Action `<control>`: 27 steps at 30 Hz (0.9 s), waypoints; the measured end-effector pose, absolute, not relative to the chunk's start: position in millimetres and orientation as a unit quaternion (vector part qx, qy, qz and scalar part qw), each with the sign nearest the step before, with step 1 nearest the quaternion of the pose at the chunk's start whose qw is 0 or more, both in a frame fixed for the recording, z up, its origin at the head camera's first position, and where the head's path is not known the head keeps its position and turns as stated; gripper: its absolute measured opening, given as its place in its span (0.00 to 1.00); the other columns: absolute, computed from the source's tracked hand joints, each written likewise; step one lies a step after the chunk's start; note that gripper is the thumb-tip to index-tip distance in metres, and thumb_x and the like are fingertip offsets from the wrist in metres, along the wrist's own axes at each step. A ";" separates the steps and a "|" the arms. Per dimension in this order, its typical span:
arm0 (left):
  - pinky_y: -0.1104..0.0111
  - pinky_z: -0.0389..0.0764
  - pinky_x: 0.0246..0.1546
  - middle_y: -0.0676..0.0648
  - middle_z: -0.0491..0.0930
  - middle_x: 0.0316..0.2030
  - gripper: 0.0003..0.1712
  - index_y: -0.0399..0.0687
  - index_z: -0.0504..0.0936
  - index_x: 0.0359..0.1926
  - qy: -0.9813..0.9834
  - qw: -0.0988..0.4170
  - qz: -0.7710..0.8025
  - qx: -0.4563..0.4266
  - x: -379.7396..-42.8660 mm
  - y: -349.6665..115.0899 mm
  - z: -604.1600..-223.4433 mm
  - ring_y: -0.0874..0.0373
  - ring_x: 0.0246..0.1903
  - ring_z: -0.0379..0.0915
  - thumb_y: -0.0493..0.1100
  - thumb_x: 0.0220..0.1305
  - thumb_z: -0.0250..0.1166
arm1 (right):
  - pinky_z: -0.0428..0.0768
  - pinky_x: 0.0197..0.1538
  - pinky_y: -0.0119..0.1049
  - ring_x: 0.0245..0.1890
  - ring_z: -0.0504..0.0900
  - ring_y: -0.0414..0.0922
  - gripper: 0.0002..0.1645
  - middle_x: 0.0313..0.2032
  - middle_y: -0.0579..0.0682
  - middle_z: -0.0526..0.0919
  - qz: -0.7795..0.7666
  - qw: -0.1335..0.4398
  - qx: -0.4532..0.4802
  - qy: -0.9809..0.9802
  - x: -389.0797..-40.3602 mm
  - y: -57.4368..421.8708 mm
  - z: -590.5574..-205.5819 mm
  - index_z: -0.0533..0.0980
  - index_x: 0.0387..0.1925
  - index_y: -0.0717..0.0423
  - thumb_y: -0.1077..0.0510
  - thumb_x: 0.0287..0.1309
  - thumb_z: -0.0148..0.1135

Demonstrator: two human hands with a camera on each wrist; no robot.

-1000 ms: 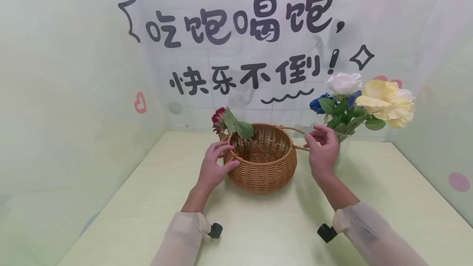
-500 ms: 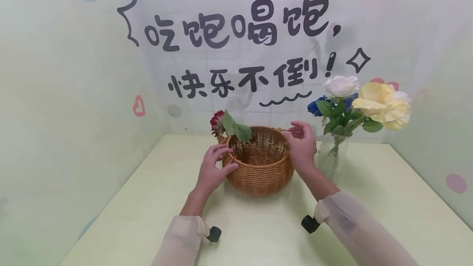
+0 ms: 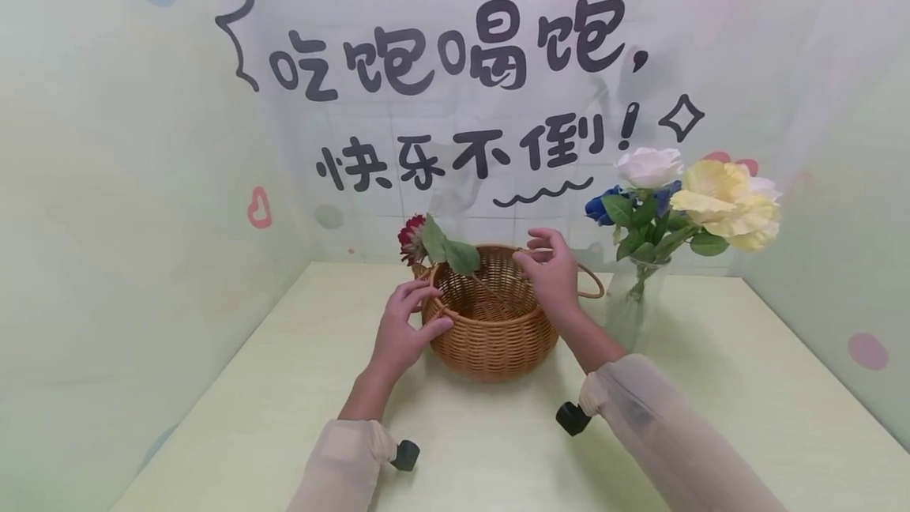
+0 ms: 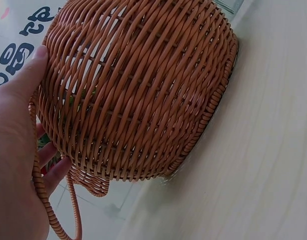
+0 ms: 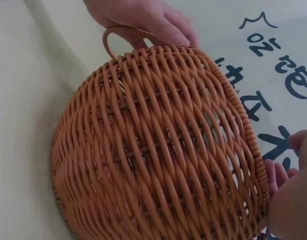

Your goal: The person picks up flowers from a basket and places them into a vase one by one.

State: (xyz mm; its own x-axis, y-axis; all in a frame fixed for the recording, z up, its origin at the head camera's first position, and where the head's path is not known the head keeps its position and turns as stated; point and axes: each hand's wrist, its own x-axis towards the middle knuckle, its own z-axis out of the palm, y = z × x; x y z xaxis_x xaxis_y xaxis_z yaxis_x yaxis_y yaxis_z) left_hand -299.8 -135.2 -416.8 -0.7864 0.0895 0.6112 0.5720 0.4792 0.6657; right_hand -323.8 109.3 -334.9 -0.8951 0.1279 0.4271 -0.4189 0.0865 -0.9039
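Note:
A round brown wicker basket [image 3: 490, 346] sits on the light wooden table, and an artificial red flower [image 3: 412, 239] with green leaves [image 3: 455, 251] leans out over its back left rim, its stem inside. My left hand [image 3: 405, 326] grips the basket's left rim, thumb in front, fingers behind; in the left wrist view the left handle loop [image 4: 41, 185] hangs by the palm. At the right rim, my right hand [image 3: 554, 271] holds the edge with bent thumb and fingers. The right handle loop [image 3: 593, 283] sticks out beyond it.
A clear glass vase [image 3: 636, 306] stands right of the basket, close to my right hand. It holds white, blue and yellow artificial flowers [image 3: 721, 200]. A printed curtain [image 3: 426, 204] with dark lettering closes off the back and sides of the table [image 3: 462, 449].
My right hand has moved left from the right handle loop to the basket's right rim, leaving the loop sticking out. The left hand keeps its place on the left rim.

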 end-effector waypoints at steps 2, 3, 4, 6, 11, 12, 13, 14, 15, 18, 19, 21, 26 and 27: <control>0.52 0.75 0.52 0.47 0.70 0.59 0.26 0.46 0.82 0.50 -0.821 0.257 -0.466 -0.205 -300.5 -135.4 -416.3 0.51 0.61 0.63 0.52 0.53 0.75 | 0.84 0.41 0.47 0.43 0.78 0.50 0.25 0.48 0.58 0.73 0.664 0.201 0.108 -0.712 -324.2 106.7 -332.9 0.70 0.58 0.61 0.66 0.59 0.65; 0.52 0.75 0.52 0.47 0.70 0.59 0.26 0.47 0.82 0.50 -0.821 0.256 -0.467 -0.206 -300.7 -135.5 -415.9 0.51 0.61 0.63 0.52 0.53 0.75 | 0.84 0.41 0.48 0.44 0.78 0.50 0.26 0.48 0.57 0.73 0.662 0.200 0.111 -0.714 -324.4 105.1 -331.9 0.70 0.58 0.60 0.65 0.59 0.65; 0.52 0.75 0.52 0.47 0.70 0.59 0.26 0.47 0.82 0.50 -0.821 0.254 -0.469 -0.206 -300.9 -135.7 -415.7 0.51 0.61 0.63 0.52 0.53 0.75 | 0.83 0.41 0.49 0.44 0.78 0.50 0.26 0.49 0.57 0.73 0.661 0.199 0.115 -0.714 -324.4 103.2 -330.8 0.69 0.59 0.60 0.65 0.59 0.65; 0.53 0.75 0.53 0.47 0.70 0.59 0.26 0.47 0.82 0.50 -0.819 0.251 -0.475 -0.203 -301.1 -136.2 -415.2 0.51 0.61 0.63 0.52 0.52 0.76 | 0.83 0.41 0.49 0.44 0.79 0.51 0.26 0.49 0.57 0.74 0.661 0.198 0.123 -0.713 -324.6 98.4 -328.8 0.70 0.59 0.60 0.65 0.59 0.65; 0.52 0.75 0.52 0.47 0.71 0.58 0.25 0.46 0.82 0.49 -0.817 0.248 -0.482 -0.197 -301.6 -136.7 -415.2 0.52 0.60 0.63 0.51 0.51 0.76 | 0.84 0.39 0.48 0.42 0.80 0.51 0.25 0.48 0.57 0.75 0.658 0.202 0.140 -0.712 -327.1 87.1 -325.3 0.71 0.58 0.59 0.66 0.58 0.66; 0.52 0.75 0.52 0.47 0.71 0.58 0.25 0.46 0.82 0.49 -0.817 0.247 -0.481 -0.198 -301.8 -136.3 -415.1 0.52 0.60 0.63 0.51 0.52 0.76 | 0.84 0.39 0.49 0.42 0.80 0.51 0.25 0.48 0.57 0.75 0.658 0.204 0.142 -0.711 -328.4 85.8 -324.9 0.71 0.57 0.59 0.67 0.58 0.66; 0.52 0.75 0.52 0.47 0.71 0.58 0.25 0.46 0.82 0.49 -0.818 0.246 -0.480 -0.198 -301.8 -136.5 -415.3 0.51 0.60 0.63 0.51 0.52 0.76 | 0.84 0.38 0.50 0.41 0.81 0.51 0.25 0.47 0.57 0.75 0.656 0.205 0.144 -0.712 -330.0 84.0 -324.7 0.72 0.57 0.60 0.67 0.57 0.66; 0.52 0.75 0.52 0.47 0.71 0.58 0.25 0.46 0.82 0.49 -0.819 0.246 -0.480 -0.197 -301.7 -136.5 -415.3 0.51 0.60 0.63 0.52 0.52 0.76 | 0.83 0.38 0.51 0.41 0.81 0.51 0.25 0.47 0.57 0.75 0.654 0.204 0.144 -0.714 -331.7 82.6 -324.6 0.72 0.57 0.60 0.68 0.57 0.66; 0.52 0.75 0.52 0.47 0.71 0.58 0.25 0.46 0.82 0.49 -0.819 0.245 -0.479 -0.197 -301.5 -136.4 -415.2 0.51 0.60 0.63 0.52 0.52 0.76 | 0.83 0.39 0.53 0.41 0.81 0.52 0.25 0.47 0.58 0.75 0.654 0.201 0.145 -0.715 -333.3 81.4 -324.5 0.72 0.56 0.60 0.68 0.57 0.66; 0.52 0.75 0.53 0.47 0.71 0.58 0.26 0.45 0.82 0.49 -0.820 0.244 -0.480 -0.195 -301.3 -136.1 -415.2 0.51 0.60 0.63 0.52 0.52 0.76 | 0.82 0.41 0.56 0.42 0.81 0.52 0.23 0.48 0.58 0.75 0.647 0.182 0.145 -0.726 -336.6 79.4 -324.4 0.72 0.55 0.59 0.66 0.58 0.66; 0.52 0.75 0.53 0.47 0.71 0.58 0.26 0.45 0.82 0.49 -0.820 0.244 -0.480 -0.195 -301.3 -136.2 -415.2 0.51 0.61 0.63 0.52 0.52 0.76 | 0.82 0.42 0.56 0.42 0.81 0.52 0.23 0.48 0.58 0.75 0.640 0.175 0.148 -0.733 -337.9 79.2 -324.9 0.73 0.55 0.59 0.65 0.58 0.66; 0.51 0.74 0.53 0.48 0.70 0.58 0.26 0.44 0.82 0.49 -0.820 0.244 -0.481 -0.195 -301.3 -136.3 -415.4 0.51 0.61 0.62 0.52 0.52 0.76 | 0.81 0.44 0.56 0.43 0.81 0.52 0.21 0.50 0.57 0.75 0.634 0.157 0.155 -0.741 -340.2 78.9 -325.9 0.74 0.54 0.59 0.65 0.59 0.66; 0.52 0.74 0.53 0.49 0.69 0.59 0.27 0.43 0.82 0.50 -0.821 0.240 -0.479 -0.194 -301.8 -136.7 -415.3 0.53 0.61 0.62 0.52 0.53 0.75 | 0.82 0.45 0.47 0.48 0.81 0.49 0.18 0.53 0.53 0.76 0.606 0.111 0.162 -0.770 -345.4 80.8 -327.3 0.75 0.52 0.57 0.64 0.60 0.65; 0.53 0.74 0.53 0.49 0.69 0.59 0.27 0.44 0.82 0.50 -0.822 0.240 -0.479 -0.195 -302.2 -136.5 -415.5 0.53 0.61 0.62 0.53 0.53 0.75 | 0.81 0.45 0.46 0.49 0.80 0.49 0.18 0.54 0.54 0.76 0.604 0.100 0.162 -0.774 -346.7 81.6 -327.6 0.75 0.52 0.57 0.64 0.61 0.65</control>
